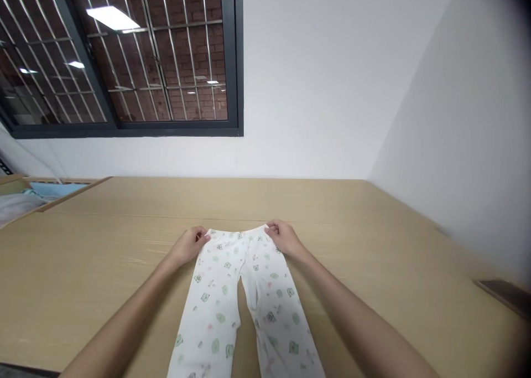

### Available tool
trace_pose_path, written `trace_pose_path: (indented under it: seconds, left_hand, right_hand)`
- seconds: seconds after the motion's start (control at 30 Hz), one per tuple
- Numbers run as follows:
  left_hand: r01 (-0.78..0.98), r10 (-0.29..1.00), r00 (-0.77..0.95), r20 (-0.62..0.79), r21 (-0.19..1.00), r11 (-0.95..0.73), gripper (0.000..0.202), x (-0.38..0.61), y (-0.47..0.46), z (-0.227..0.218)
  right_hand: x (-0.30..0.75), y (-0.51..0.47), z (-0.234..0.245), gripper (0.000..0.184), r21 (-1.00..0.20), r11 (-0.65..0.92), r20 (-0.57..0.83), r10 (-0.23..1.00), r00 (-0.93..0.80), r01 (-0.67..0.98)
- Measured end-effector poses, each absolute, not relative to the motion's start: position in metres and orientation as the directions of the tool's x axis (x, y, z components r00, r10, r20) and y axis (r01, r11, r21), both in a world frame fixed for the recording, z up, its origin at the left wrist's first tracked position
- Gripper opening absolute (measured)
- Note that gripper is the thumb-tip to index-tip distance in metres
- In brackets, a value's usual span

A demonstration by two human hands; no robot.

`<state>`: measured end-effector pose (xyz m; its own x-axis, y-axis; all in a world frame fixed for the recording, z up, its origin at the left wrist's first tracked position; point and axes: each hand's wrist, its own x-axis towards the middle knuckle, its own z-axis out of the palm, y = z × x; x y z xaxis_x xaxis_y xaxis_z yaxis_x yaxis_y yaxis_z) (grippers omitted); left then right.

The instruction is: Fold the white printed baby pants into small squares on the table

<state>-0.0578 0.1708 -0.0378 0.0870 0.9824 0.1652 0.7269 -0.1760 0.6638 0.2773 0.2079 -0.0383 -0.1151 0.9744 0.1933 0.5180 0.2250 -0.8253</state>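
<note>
A pair of white trousers (271,289) with a green and pink print is spread on the tan table, waistband away from me and both legs toward me. The lower ends of the legs run out of view at the bottom. My left hand (189,246) pinches the left corner of the waistband between thumb and fingers. At the opposite corner, my right hand (284,237) grips the waistband the same way. The waistband sags slightly between the two hands, and a few creases mark the inner side of the right leg.
The tan tabletop (124,245) reaches back to a white wall (311,90). A wooden-edged bin (74,194) with pale and blue cloth is at the far left. A dark flat item (504,296) lies at the right edge. Above is a barred window (166,51).
</note>
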Motion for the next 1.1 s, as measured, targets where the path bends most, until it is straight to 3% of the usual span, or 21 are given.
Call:
trace_pose_path:
  seconds: [0.23,0.4,0.57,0.77,0.93,1.1]
  left_hand:
    - [0.774,0.988,-0.027,0.154,0.628,-0.076,0.012,-0.048,0.215,-0.072]
    - [0.8,0.99,-0.049,0.132,0.599,-0.04,0.022,-0.047,0.234,-0.077]
    - [0.814,0.991,-0.073,0.115,0.58,-0.008,0.028,-0.045,0.248,-0.08]
    - [0.819,0.982,-0.144,0.119,0.571,0.051,0.029,-0.033,0.256,-0.079]
    - [0.822,0.972,-0.19,0.138,0.563,0.081,0.027,-0.023,0.248,-0.063]
    - [0.838,0.968,-0.109,0.225,0.544,-0.032,0.019,0.019,0.211,-0.032]
  right_hand:
    - [0.274,0.244,-0.069,0.014,-0.675,0.219,0.24,0.968,-0.071,0.705]
    - [0.27,0.257,-0.079,0.013,-0.549,0.206,0.279,0.959,-0.055,0.81]
    - [0.265,0.267,-0.083,0.015,-0.498,0.171,0.279,0.96,-0.029,0.85]
    - [0.264,0.279,-0.082,0.014,-0.543,0.129,0.255,0.967,0.017,0.83]
    - [0.271,0.291,-0.078,0.009,-0.666,0.064,0.167,0.984,0.065,0.743]
    - [0.28,0.297,-0.068,0.015,-0.788,-0.003,0.075,0.992,0.1,0.616]
